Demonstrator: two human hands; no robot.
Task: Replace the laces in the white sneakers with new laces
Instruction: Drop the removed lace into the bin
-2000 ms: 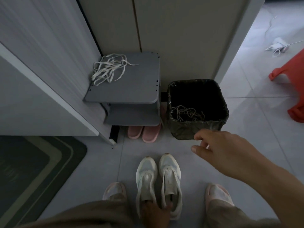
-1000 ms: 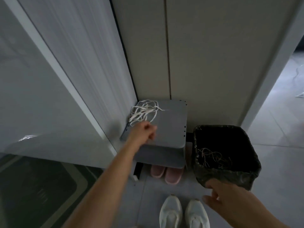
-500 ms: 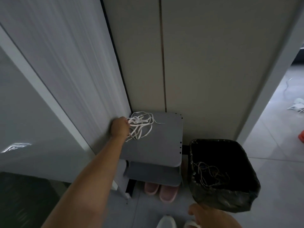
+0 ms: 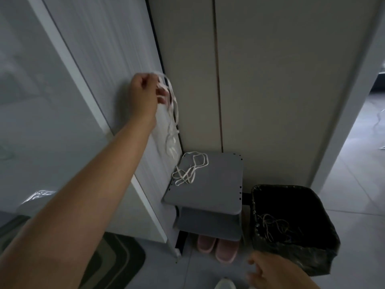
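My left hand (image 4: 145, 91) is raised high beside the wall and pinches a white lace (image 4: 173, 113), which dangles down toward the grey shoe rack (image 4: 218, 184). Another white lace (image 4: 190, 168) lies tangled on the rack's top shelf at its back left. My right hand (image 4: 270, 272) hovers low at the bottom edge, fingers loosely curled, holding nothing. Only the toe of one white sneaker (image 4: 225, 284) shows at the bottom edge, left of that hand.
A black-lined trash bin (image 4: 291, 230) with old laces inside stands right of the rack. Pink slippers (image 4: 216, 248) sit under the rack. A striped mat (image 4: 112, 261) lies at the lower left. Cabinet doors rise behind; an open doorway is at the right.
My left hand has left the sneakers, reached the rack's top, taken one lace from the pile and lifted it up. The view tilted upward, and the sneakers slid almost out of sight.
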